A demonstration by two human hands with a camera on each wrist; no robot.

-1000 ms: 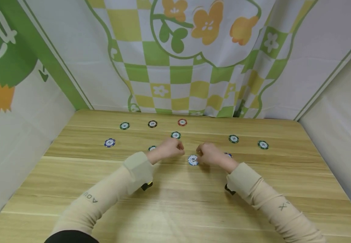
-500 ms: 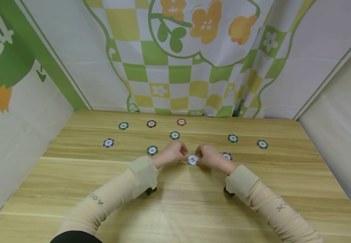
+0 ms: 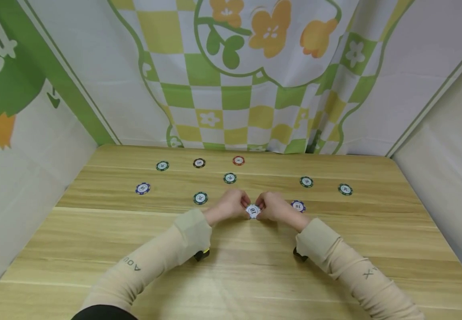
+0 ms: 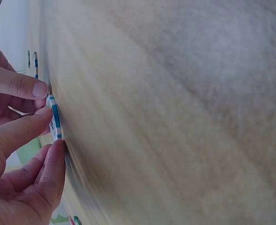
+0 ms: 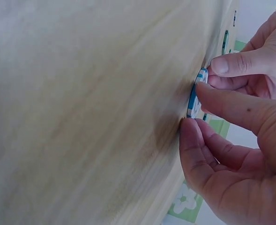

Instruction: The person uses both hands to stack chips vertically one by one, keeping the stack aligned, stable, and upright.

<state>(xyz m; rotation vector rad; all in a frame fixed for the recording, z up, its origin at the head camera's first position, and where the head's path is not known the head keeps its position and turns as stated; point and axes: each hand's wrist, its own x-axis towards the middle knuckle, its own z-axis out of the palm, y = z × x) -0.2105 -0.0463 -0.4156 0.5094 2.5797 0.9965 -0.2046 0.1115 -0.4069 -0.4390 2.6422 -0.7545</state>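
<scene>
A white-and-blue poker chip [image 3: 252, 211] marked 10 lies between both hands near the middle of the table. From its left side my left hand [image 3: 232, 204] pinches the rim, thumb and fingertip at the edge in the left wrist view. My right hand [image 3: 274, 206] pinches the opposite side in the same way. Seen edge-on in the right wrist view, the chip [image 5: 197, 93] is low against the wood, and whether it is lifted I cannot tell. Just right of that hand, partly behind the wrist, is a dark blue chip [image 3: 298, 206].
Other chips lie spread flat on the wooden table [image 3: 231, 275]: green ones [image 3: 201, 198], a black one [image 3: 199, 163], a red one [image 3: 238, 161] and a blue one [image 3: 143, 188] at left. A patterned curtain [image 3: 239, 98] hangs at the back edge.
My left hand has moved right and toward me, reaching the white-and-blue chip and taking its left edge. The right hand has stayed nearly in place at the chip's right side.
</scene>
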